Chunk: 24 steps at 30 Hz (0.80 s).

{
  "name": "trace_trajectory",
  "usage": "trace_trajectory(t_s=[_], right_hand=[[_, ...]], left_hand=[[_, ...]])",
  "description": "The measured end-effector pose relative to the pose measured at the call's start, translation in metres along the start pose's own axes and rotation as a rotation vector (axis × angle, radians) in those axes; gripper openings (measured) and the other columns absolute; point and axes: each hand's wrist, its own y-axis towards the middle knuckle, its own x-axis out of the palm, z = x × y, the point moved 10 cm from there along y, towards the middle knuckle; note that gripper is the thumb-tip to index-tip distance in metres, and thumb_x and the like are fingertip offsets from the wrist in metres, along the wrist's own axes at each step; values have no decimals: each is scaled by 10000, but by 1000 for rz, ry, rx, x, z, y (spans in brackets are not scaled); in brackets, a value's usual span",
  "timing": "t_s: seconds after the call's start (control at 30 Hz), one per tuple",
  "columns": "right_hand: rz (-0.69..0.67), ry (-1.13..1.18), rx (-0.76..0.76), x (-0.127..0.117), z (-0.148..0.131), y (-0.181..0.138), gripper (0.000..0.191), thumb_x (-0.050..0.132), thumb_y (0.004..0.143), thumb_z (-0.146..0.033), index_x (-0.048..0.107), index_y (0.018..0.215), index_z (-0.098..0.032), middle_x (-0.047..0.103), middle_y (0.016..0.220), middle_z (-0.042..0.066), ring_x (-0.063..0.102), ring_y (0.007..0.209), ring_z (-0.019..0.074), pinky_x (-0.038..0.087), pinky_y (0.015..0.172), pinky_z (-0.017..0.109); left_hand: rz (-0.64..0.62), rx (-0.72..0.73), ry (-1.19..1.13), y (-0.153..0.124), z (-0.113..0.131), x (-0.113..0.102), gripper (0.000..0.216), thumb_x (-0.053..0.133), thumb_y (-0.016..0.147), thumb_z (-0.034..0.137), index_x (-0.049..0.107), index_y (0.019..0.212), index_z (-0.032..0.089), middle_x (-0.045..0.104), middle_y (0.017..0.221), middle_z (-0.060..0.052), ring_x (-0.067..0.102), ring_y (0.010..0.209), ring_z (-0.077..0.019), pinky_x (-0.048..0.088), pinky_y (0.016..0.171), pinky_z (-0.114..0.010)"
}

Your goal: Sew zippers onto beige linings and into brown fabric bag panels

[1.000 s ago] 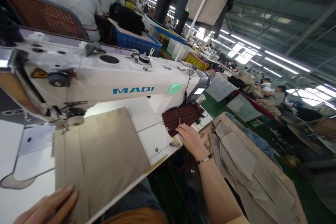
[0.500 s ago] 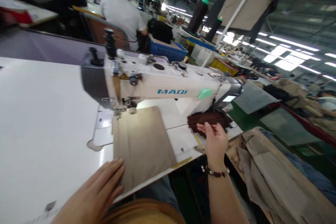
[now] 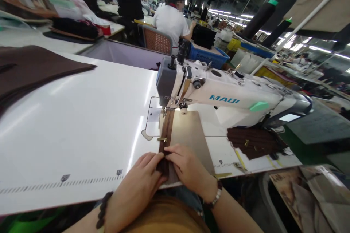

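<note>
A brown zipper (image 3: 167,131) with a gold-coloured slider lies along the left edge of a flat taupe fabric piece (image 3: 191,127). Its far end runs under the presser foot of the white sewing machine (image 3: 218,94). My left hand (image 3: 139,178) pinches the near end of the zipper at the table's front edge. Fingertips of my right hand (image 3: 191,169) press and grip the zipper just beside it, with the palm over the taupe fabric. Parts of the zipper under my fingers are hidden.
To the right, a pile of brown zippers (image 3: 251,142) lies under the machine arm. Dark brown fabric (image 3: 35,69) covers the table's far left. Beyond the table sits a co-worker (image 3: 171,22) near a blue crate (image 3: 209,54). Taupe pieces (image 3: 328,193) are stacked at lower right.
My right hand has come from the brown pile to the machine's front, and a zipper now lies on the taupe fabric. My left hand has joined it there. The view has turned left.
</note>
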Motion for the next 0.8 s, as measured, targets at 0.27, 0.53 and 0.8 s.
trace_trajectory(t_s=[0.27,0.53,0.8], right_hand=[[-174,-282,-63,9,19,42,276,452,885,-109,623,1089,-182,527,1100,101,518,955,202,485,843,362],[-43,-104,-17,3,30,46,283,329,825,-8,590,869,-108,569,1103,128,518,1068,180,446,987,321],[-110,-264,120,13,52,55,439,423,909,-195,442,1325,-55,354,1418,181,319,1322,281,298,1098,488]], left_hand=[[-5,27,4,1,4,1,125,656,811,190,663,687,180,603,1006,-67,507,987,-238,463,873,-398],[-1,45,-18,-2,5,3,143,610,841,183,670,712,167,591,1053,-80,515,987,-238,488,880,-403],[22,156,7,-9,13,6,253,458,894,115,690,813,175,585,1208,-86,495,1141,-241,491,951,-380]])
